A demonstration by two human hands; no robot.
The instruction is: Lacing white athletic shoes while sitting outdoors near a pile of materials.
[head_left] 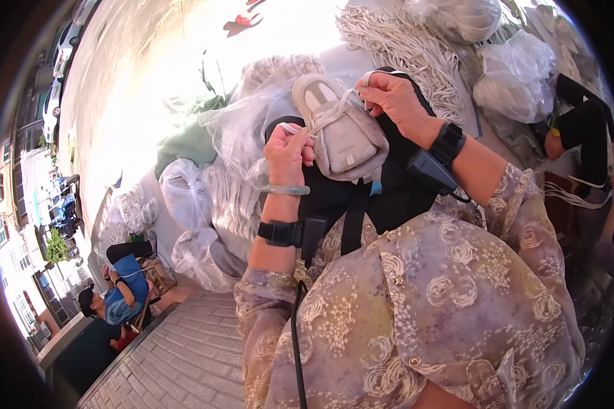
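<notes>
A pale beige shoe upper (pixel 348 146) with a white mesh lining lies on my dark-clad lap, its tongue end pointing away from me. A white shoelace (pixel 341 108) crosses over it through the eyelet area. On the left of the shoe upper, my left hand (pixel 288 148) is closed, pinching one part of the lace between thumb and fingers. My right hand (pixel 393 100), above and to the right of it, pinches another part of the lace, which loops over the fingers. Both hands are raised slightly off the shoe upper.
A heap of white laces (pixel 416 51) lies beyond my right hand, with clear plastic bags (pixel 515 71) beside it. More plastic bags (pixel 187 194) and bundled white pieces (pixel 228 204) lie to my left. One person (pixel 126 286) sits at far left; another's dark-clad legs (pixel 583 129) show at right.
</notes>
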